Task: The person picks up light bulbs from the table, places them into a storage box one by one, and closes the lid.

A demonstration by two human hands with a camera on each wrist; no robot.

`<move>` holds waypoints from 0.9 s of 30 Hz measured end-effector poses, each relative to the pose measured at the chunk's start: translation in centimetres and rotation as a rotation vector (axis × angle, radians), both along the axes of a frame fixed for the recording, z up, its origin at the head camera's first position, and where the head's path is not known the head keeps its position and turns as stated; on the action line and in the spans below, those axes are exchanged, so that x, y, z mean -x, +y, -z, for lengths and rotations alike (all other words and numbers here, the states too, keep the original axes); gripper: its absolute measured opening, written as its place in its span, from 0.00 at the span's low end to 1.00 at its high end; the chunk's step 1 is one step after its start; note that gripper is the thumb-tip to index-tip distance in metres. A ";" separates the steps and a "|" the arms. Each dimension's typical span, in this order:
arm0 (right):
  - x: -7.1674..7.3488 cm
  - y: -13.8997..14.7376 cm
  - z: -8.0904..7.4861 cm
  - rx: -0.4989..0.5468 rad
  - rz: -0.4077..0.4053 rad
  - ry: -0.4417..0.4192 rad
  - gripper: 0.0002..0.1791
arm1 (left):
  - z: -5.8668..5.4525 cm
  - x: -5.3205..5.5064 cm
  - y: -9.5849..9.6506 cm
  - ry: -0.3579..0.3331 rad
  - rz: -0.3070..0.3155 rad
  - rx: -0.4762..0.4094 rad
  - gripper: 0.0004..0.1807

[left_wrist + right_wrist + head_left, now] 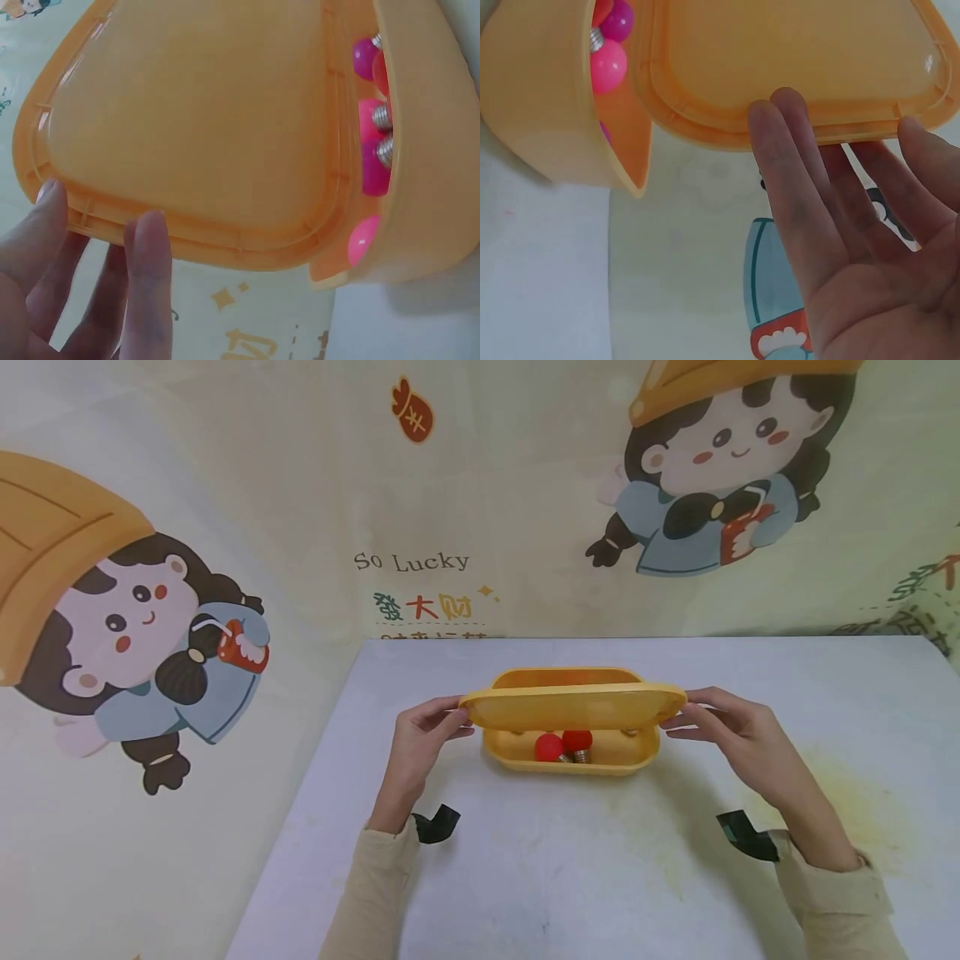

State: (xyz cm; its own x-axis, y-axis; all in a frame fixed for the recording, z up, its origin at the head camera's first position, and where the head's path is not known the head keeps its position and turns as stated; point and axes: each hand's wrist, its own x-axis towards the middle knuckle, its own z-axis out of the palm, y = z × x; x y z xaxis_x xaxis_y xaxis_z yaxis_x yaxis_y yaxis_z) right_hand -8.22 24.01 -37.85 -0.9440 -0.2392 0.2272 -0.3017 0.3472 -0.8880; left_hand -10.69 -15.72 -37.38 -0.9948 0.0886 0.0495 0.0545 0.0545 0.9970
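A yellow-orange plastic lid [572, 708] stands tilted across the open top of a matching oblong box [573, 769]. My left hand [422, 743] pinches the lid's left end between thumb and fingers. At the other end, my right hand [738, 735] grips the lid's rim the same way. Below the lid's lower edge, a round pinkish-red bulb [549, 747] and a red bulb [577, 741] with silver screw bases lie in the box. The left wrist view shows a purple bulb [375, 169] and a pink bulb [362, 240] inside too. The lid hides part of the box's interior.
The box sits toward the back of a white table [555, 877]. Behind it hangs a cream cloth [510, 502] printed with cartoon figures and lettering. Dark straps [437, 823] stick out at both cuffs.
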 end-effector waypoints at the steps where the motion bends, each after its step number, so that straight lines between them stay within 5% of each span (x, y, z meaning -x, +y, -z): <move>1: 0.0 0.1 0.0 -0.005 -0.002 0.000 0.15 | 0.0 0.0 0.0 0.000 0.007 0.006 0.17; 11: -0.1 0.5 0.0 -0.023 -0.030 -0.004 0.16 | 0.0 0.0 -0.3 -0.045 0.076 0.030 0.19; 19: -0.1 0.4 0.1 -0.039 0.030 0.034 0.15 | 0.2 -0.1 -0.6 0.015 0.172 0.017 0.18; 27: 0.1 0.4 0.6 -0.084 0.045 0.061 0.14 | 0.6 0.0 -0.2 0.021 0.114 0.082 0.17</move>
